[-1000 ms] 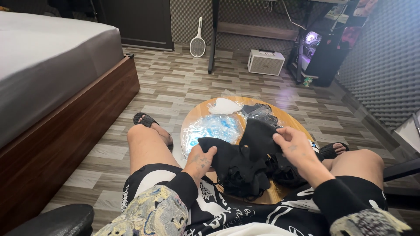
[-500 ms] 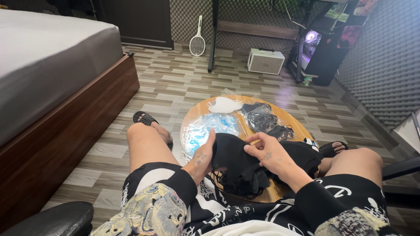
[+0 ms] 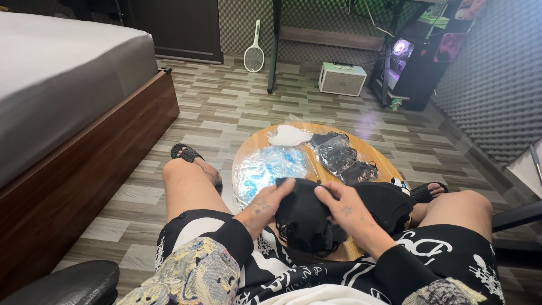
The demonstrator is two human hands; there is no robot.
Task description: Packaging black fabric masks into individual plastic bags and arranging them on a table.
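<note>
— Soft, matte and black, that bundle of cloth (image 3: 307, 217)?

— Yes — limp fabric, bunched into a rounded lump, pinched from both sides over the near edge of the round wooden table (image 3: 379, 159). Left hand (image 3: 269, 208) closed on its left edge, thumb on top; right hand (image 3: 345, 212) clamped on the right side, fingers curled over the cloth.

— And on the tabletop?

— Crinkled clear plastic bag (image 3: 265, 168), glossy, with pale blue pieces inside. Beside it a white crumpled wad (image 3: 288, 135), and clear packets (image 3: 339, 153) holding dark items. More black fabric (image 3: 389, 200) heaped by the right knee.

— Anything hard to make out?

— Cords dangling under the bundle, tangled, hard to count. Near edge of table hidden behind cloth and patterned shorts (image 3: 446, 257). Bed (image 3: 73, 96) cut off at left; dark chair arm (image 3: 62, 282) cropped at bottom.
</note>
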